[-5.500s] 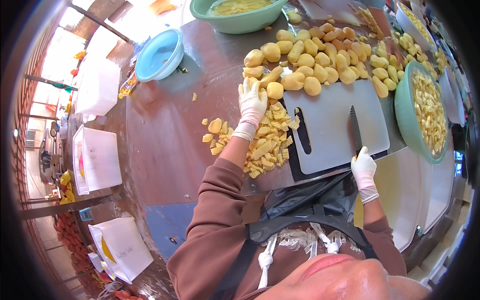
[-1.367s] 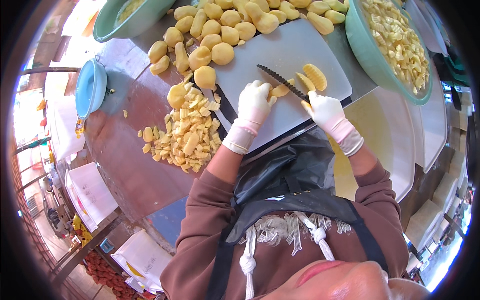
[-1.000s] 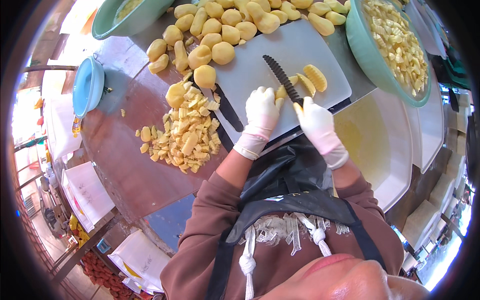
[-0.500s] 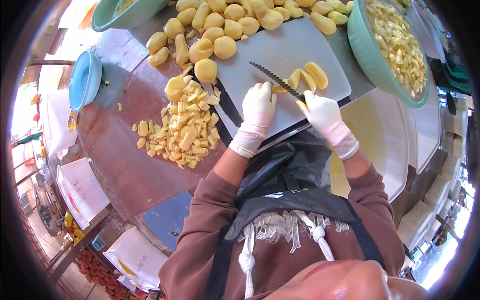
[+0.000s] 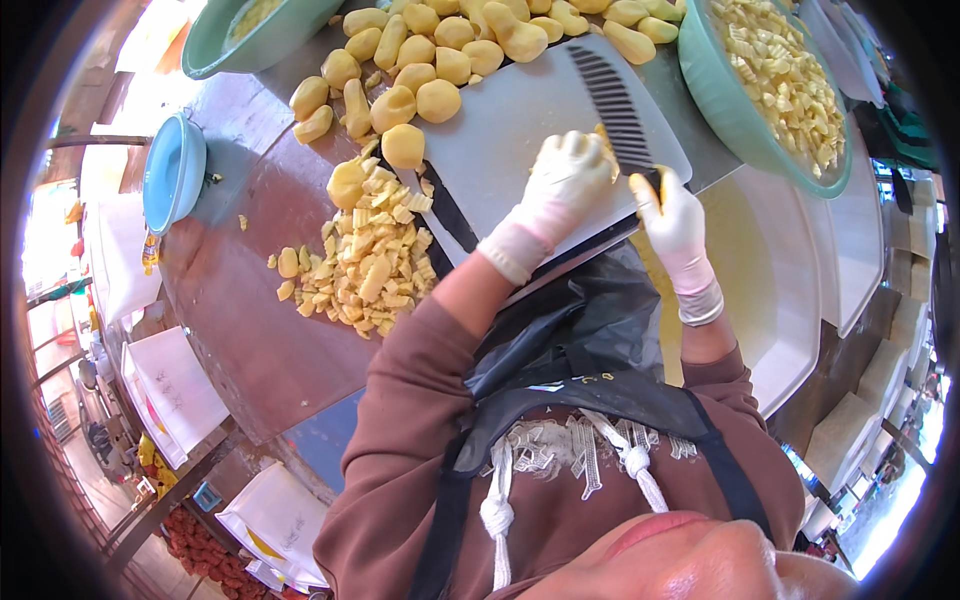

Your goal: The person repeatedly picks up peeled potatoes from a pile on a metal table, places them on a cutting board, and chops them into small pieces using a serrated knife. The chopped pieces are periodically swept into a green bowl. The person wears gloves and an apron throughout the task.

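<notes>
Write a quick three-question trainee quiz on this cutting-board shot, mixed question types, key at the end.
1. True or false: the right hand holds the wavy-bladed knife by its handle.
2. Where does the pile of cut potato pieces lie? A) in the teal bowl B) on the brown table left of the cutting board C) on the person's apron
3. Fill in: the left hand presses a potato piece down on the ____.

Key: 1 true; 2 B; 3 cutting board.
</notes>
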`<state>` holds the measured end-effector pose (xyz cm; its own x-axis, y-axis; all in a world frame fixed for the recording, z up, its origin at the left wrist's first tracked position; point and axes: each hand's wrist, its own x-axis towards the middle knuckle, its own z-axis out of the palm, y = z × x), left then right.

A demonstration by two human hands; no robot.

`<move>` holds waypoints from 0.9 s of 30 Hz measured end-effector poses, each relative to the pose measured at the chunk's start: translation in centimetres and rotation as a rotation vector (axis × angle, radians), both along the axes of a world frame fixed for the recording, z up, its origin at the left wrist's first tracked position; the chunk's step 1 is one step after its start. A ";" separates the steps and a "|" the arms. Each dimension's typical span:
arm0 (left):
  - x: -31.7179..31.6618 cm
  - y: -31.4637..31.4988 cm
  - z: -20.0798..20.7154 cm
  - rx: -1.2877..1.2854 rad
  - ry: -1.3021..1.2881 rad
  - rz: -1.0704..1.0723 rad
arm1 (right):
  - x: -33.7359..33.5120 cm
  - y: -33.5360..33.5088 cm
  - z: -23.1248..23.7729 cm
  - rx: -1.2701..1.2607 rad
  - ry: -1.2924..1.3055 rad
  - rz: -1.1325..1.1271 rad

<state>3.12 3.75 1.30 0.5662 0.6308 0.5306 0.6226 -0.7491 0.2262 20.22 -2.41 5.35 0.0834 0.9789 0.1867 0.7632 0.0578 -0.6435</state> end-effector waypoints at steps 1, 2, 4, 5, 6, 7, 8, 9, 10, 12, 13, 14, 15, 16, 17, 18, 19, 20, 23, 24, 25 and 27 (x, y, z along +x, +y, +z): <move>1.1 0.9 0.1 -0.002 0.224 -0.046 | 0.5 0.2 0.1 0.003 0.044 -0.019; 1.7 1.9 0.1 -0.021 0.267 -0.093 | 1.0 0.2 0.3 -0.062 0.035 -0.057; 2.4 3.5 0.0 -0.056 0.325 -0.191 | 1.4 0.2 0.4 -0.057 0.034 -0.079; 2.5 4.2 -0.2 -0.059 0.323 -0.231 | 1.4 0.2 0.5 -0.052 0.082 -0.053; 2.6 4.7 -0.3 -0.035 0.297 -0.227 | 1.5 0.2 0.6 -0.072 0.134 -0.051; 2.6 5.0 -0.5 -0.017 0.272 -0.223 | 1.5 0.2 0.8 -0.137 0.193 -0.063; 2.4 5.2 -0.6 -0.029 0.282 -0.222 | 1.4 0.1 0.9 -0.104 0.251 -0.061; 1.9 5.1 -0.7 -0.126 0.086 -0.096 | 1.3 0.0 1.0 -0.110 0.316 -0.075; 1.2 5.1 -0.8 -0.249 -0.073 0.023 | 1.0 0.0 1.0 -0.103 0.399 -0.083; -0.7 4.2 -1.0 -0.487 -0.526 0.306 | 0.2 0.1 0.7 -0.116 0.354 -0.093; -1.9 3.9 -1.0 -0.566 -0.807 0.422 | -0.5 0.2 0.3 -0.126 0.293 -0.073; -3.7 3.2 -1.2 -0.440 -0.818 0.478 | -1.2 0.3 -0.1 -0.158 0.236 -0.073; -5.4 2.6 -1.3 -0.377 -0.765 0.549 | -2.1 -0.4 -0.6 -0.222 0.274 0.045; -6.5 1.9 -1.4 -0.417 -0.731 0.566 | -3.2 -0.5 -1.4 -0.238 0.096 0.138; -7.1 1.4 -1.6 -0.313 -0.574 0.551 | -4.5 -0.5 -2.3 -0.313 0.057 0.176; -7.3 0.9 -1.8 -0.267 -0.414 0.559 | -5.3 -0.5 -3.1 -0.390 0.025 0.220; -6.8 0.5 -2.0 -0.225 -0.272 0.562 | -5.2 -0.6 -3.5 -0.341 0.011 0.207; -6.0 0.2 -2.1 -0.323 -0.031 0.623 | -4.8 -0.5 -3.8 -0.316 -0.010 0.186; -3.2 -1.4 -1.8 -0.321 0.087 0.466 | -2.1 0.1 -3.8 -0.381 -0.093 0.103; -2.8 -1.8 -1.6 -0.360 0.112 0.401 | -1.0 0.4 -3.7 -0.369 -0.105 0.080; -2.9 -1.9 -1.4 -0.371 0.081 0.432 | -0.2 0.5 -3.5 -0.324 -0.182 0.119; -4.1 -2.2 -1.0 -0.393 0.058 0.430 | 0.6 0.4 -3.2 -0.242 -0.281 0.195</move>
<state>-0.98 1.57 0.27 0.2368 0.9536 0.1859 0.8717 -0.2930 0.3928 20.81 -1.97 2.10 -0.1289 0.9898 -0.0612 0.9009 0.0911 -0.4245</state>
